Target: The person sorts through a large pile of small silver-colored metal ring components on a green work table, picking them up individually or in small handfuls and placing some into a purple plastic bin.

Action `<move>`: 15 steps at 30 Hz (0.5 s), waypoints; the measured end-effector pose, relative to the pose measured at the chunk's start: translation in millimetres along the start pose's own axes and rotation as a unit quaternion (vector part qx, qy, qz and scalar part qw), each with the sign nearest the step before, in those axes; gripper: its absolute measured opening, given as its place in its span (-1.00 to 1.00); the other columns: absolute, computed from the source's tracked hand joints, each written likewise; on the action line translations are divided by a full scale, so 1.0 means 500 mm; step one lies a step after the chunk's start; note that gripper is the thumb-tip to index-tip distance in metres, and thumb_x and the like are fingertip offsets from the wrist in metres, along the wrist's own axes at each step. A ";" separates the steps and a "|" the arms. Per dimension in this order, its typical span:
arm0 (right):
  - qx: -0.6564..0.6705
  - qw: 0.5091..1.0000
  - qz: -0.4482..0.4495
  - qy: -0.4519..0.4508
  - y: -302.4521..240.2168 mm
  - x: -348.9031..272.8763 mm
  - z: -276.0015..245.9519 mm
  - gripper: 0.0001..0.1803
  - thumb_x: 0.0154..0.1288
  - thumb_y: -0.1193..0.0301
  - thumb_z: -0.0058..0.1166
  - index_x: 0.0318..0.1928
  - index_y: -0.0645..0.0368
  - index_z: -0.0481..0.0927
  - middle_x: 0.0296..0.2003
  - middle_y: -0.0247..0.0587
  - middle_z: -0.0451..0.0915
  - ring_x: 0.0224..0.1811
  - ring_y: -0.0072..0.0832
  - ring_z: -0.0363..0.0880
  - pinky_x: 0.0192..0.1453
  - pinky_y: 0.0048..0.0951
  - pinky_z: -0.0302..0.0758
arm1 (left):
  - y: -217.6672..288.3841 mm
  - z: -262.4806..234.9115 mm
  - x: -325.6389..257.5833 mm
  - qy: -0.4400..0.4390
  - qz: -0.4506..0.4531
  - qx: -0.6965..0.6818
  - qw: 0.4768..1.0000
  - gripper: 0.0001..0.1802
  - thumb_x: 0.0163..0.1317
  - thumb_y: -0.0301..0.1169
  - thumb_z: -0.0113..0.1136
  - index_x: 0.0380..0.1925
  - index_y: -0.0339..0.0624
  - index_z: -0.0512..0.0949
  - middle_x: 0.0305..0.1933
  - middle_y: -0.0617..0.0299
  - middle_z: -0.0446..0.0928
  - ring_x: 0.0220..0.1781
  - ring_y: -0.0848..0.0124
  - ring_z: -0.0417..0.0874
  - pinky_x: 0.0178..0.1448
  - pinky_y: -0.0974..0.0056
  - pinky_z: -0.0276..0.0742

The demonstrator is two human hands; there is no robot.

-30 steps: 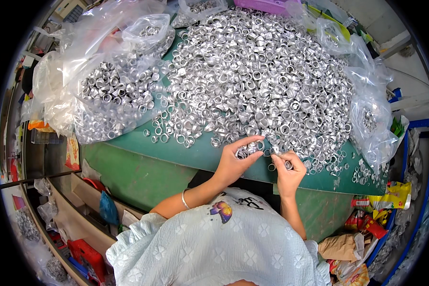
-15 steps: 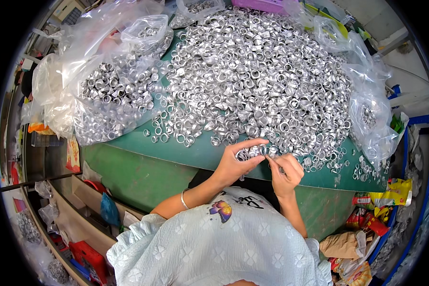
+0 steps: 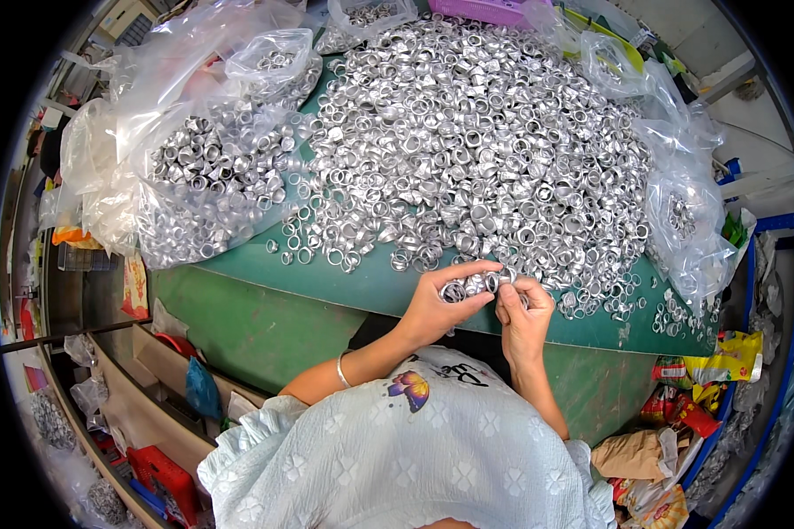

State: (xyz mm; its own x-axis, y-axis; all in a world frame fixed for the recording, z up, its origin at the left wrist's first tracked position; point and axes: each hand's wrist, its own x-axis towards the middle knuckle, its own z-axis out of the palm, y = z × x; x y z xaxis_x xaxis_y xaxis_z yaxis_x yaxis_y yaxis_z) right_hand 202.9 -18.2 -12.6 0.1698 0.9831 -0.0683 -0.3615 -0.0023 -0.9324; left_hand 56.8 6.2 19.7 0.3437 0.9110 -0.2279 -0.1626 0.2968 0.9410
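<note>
Several silver-coloured metal rings (image 3: 470, 286) lie in a row between the thumb and fingers of my left hand (image 3: 428, 310), which is closed around them. Close against it, my right hand (image 3: 525, 319) pinches at the end of this row. A ring seems to be in its fingertips, partly hidden by them. Both hands are just over the near edge of the green table (image 3: 344, 286). Beyond them spreads a large heap of similar rings (image 3: 476, 141), with loose ones scattered along its near side.
A clear plastic bag full of rings (image 3: 216, 167) stands on the left of the table. Another clear bag (image 3: 684, 203) lies at the right. A purple basket (image 3: 481, 11) is at the far edge. Below right are a brown paper bag (image 3: 631, 454) and a yellow packet (image 3: 737, 357).
My right hand has moved slightly up and turned, its fingertips now at the end of the row of rings. The left hand has barely moved.
</note>
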 end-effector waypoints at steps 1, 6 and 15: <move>0.008 1.000 0.000 -0.010 0.000 0.000 0.002 -0.95 0.16 0.58 0.07 -0.37 0.31 0.50 -0.53 -0.36 0.42 -0.68 -0.74 0.19 -0.64 -0.68 0.07 | -0.001 0.000 0.001 0.000 0.011 0.003 1.000 -0.63 0.03 -0.56 0.19 -0.08 -0.23 0.52 -0.11 0.21 0.52 -0.09 0.54 0.42 -0.01 0.42 0.27; -0.049 0.999 -0.004 -0.014 -0.008 -0.004 0.006 -0.94 0.09 0.59 0.14 -0.43 0.34 0.54 -0.50 -0.38 0.42 -0.54 -0.72 0.27 -0.51 -0.69 0.16 | -0.026 -0.003 0.010 0.000 0.149 0.059 0.987 -0.64 0.02 -0.61 0.18 -0.10 -0.27 0.52 -0.16 0.25 0.54 -0.27 0.60 0.47 -0.18 0.48 0.39; -0.193 0.976 -0.099 -0.035 -0.036 0.001 0.015 -0.92 -0.02 0.66 0.15 -0.43 0.38 0.54 -0.46 -0.29 0.45 -0.41 -0.61 0.37 -0.36 -0.63 0.28 | -0.018 -0.002 0.007 0.007 0.198 0.130 0.971 -0.63 -0.02 -0.64 0.16 -0.12 -0.23 0.53 -0.22 0.17 0.54 -0.27 0.42 0.48 -0.12 0.37 0.38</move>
State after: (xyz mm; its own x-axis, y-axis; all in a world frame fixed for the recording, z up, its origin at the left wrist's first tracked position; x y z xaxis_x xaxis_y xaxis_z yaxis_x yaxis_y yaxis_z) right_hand 202.5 -16.5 6.6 0.1342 0.9811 0.1392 0.0470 0.1340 -0.9899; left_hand 58.5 7.0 9.9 0.2888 0.9433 0.1634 -0.0396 -0.1588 0.9865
